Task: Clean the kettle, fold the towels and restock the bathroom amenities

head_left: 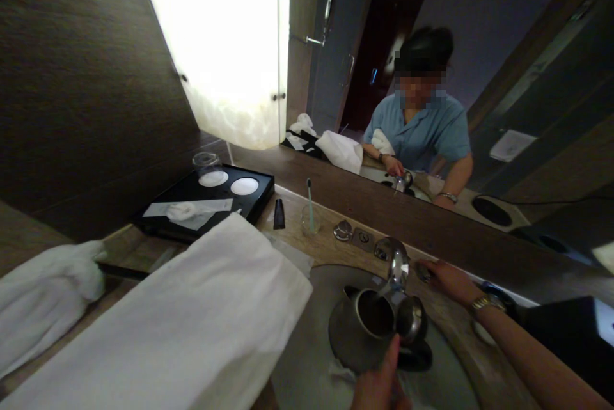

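Note:
A metal electric kettle (pixel 348 333) with a black handle (pixel 419 357) is in the round sink basin (pixel 307 359), its lid (pixel 411 319) raised and its mouth beneath the chrome spout (pixel 399 263). Pale water seems to run from the spout into it. My left hand (pixel 377 381) is at the near side of the kettle, one finger reaching up beside the lid and handle; its other fingers are mostly cut off by the lower edge. On the counter right of the spout, my right hand (pixel 446 279) grasps a tap knob (pixel 423 270). A metal watch circles that wrist.
A large white cloth (pixel 206 314) spreads across the left foreground, beside a crumpled towel (pixel 52 295). Behind stand a black tray (pixel 259 183) with an upturned glass (pixel 207 165), a dark tube (pixel 279 213) and a toothbrush (pixel 309 199) in a glass. A mirror (pixel 480 77) spans the wall.

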A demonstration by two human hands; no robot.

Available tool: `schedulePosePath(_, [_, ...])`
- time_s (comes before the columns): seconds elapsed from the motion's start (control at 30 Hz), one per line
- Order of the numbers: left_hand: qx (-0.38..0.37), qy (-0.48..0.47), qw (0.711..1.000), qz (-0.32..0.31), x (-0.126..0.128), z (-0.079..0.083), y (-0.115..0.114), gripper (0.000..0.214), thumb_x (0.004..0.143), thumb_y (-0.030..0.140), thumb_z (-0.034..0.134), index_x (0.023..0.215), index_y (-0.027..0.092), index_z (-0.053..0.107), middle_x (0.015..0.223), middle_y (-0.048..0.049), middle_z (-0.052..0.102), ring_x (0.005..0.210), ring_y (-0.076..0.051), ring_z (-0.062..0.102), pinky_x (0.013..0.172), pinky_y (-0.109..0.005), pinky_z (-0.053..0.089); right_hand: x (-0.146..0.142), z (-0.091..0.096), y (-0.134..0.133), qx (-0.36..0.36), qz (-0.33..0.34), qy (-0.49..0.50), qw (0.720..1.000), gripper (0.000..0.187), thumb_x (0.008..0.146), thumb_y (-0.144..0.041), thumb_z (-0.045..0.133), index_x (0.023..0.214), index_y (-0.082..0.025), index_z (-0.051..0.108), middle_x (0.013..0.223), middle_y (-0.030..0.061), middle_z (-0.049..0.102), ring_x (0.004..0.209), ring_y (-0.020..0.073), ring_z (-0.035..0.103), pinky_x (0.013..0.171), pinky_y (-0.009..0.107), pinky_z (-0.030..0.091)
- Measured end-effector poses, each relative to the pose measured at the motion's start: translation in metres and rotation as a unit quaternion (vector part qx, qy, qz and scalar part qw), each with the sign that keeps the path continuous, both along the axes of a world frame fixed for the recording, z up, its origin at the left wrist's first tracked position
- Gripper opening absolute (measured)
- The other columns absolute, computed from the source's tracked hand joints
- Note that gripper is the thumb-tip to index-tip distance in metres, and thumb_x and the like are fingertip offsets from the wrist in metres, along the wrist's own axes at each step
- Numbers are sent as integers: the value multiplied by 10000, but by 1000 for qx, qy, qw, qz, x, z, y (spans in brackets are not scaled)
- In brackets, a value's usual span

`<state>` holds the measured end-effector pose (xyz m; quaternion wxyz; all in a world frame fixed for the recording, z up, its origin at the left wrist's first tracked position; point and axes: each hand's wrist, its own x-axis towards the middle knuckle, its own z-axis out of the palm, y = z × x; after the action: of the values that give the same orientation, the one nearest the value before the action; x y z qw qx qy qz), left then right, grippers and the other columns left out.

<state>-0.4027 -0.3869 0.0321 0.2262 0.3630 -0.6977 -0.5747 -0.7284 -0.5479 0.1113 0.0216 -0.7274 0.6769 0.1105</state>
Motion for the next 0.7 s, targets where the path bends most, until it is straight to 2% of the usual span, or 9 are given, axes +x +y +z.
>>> schedulePosePath(0.13, [10, -26, 1000, 8, -12, -8, -3, 1031, 743, 247, 644, 1677, 184, 213, 1022, -105, 812, 932, -293, 766, 896, -391, 586, 2, 3, 1, 16, 3, -3, 1000, 610, 928, -161, 499, 1533, -216, 553, 1315, 181, 701, 1179, 299, 698, 1002, 376, 516])
schedulePosePath(0.27, [37, -107, 993, 12, -30, -21, -7, 1112, 677, 134, 676, 1679, 166, 193, 1037, -132, 816, 940, -321, 774, 923, -445, 591, 4, 7, -1, 21, -5, -4, 1000, 604, 912, -189, 572, 1513, -246, 573, 1251, 162, 735, 1145, 316, 710, 972, 397, 519])
schedulePosePath(0.37, [51, -126, 991, 10, -36, -25, -9, 1131, 667, 62, 665, 1678, 141, 164, 1050, -161, 815, 952, -334, 779, 926, -454, 593, 9, 11, -11, 14, -61, -25, 998, 420, 973, -383, 558, 1297, -174, 725, 1144, 194, 771, 1095, 382, 725, 919, 461, 535])
schedulePosePath(0.43, [51, -127, 991, 10, -34, -25, -9, 1135, 667, 52, 664, 1677, 133, 154, 1048, -169, 814, 951, -341, 779, 918, -456, 593, 11, 12, -20, 1, -112, -34, 993, 543, 1026, -510, 419, 1104, -108, 776, 1077, 250, 772, 1036, 420, 740, 883, 505, 547])
schedulePosePath(0.5, [44, -125, 991, 10, -29, -22, -8, 1121, 681, 72, 670, 1676, 127, 156, 1044, -171, 812, 952, -344, 775, 906, -453, 591, 12, 10, -23, -22, -153, -48, 987, 634, 1050, -486, 296, 1037, -68, 774, 1083, 296, 757, 1039, 430, 742, 889, 527, 552])
schedulePosePath(0.53, [38, -115, 993, 9, -25, -21, -8, 1098, 701, 92, 666, 1676, 132, 164, 1044, -166, 810, 952, -338, 772, 898, -443, 589, 12, 7, -20, -33, -167, -60, 984, 625, 1050, -455, 280, 1059, -64, 767, 1099, 298, 754, 1055, 419, 742, 904, 522, 555])
schedulePosePath(0.6, [17, -72, 997, 8, -14, -19, -7, 1042, 747, 138, 646, 1680, 163, 182, 1039, -138, 805, 946, -308, 765, 878, -404, 579, 15, -3, -2, -52, -172, -95, 979, 595, 1044, -426, 264, 1211, -85, 723, 1079, 242, 774, 1033, 346, 757, 919, 469, 573])
schedulePosePath(0.67, [13, -22, 1000, 10, -3, -20, -5, 998, 783, 175, 614, 1684, 199, 186, 1000, -96, 792, 903, -263, 753, 840, -356, 562, 25, -19, 33, -77, -145, -207, 965, 596, 1016, -488, 312, 1364, -132, 640, 1035, 162, 795, 965, 286, 767, 908, 424, 598])
schedulePosePath(0.7, [14, -3, 1000, 15, 3, -22, -3, 979, 796, 195, 603, 1685, 202, 192, 977, -81, 780, 873, -242, 741, 821, -335, 550, 33, -28, 53, -85, -121, -290, 946, 609, 983, -532, 375, 1399, -157, 615, 1051, 136, 800, 966, 278, 767, 914, 421, 608])
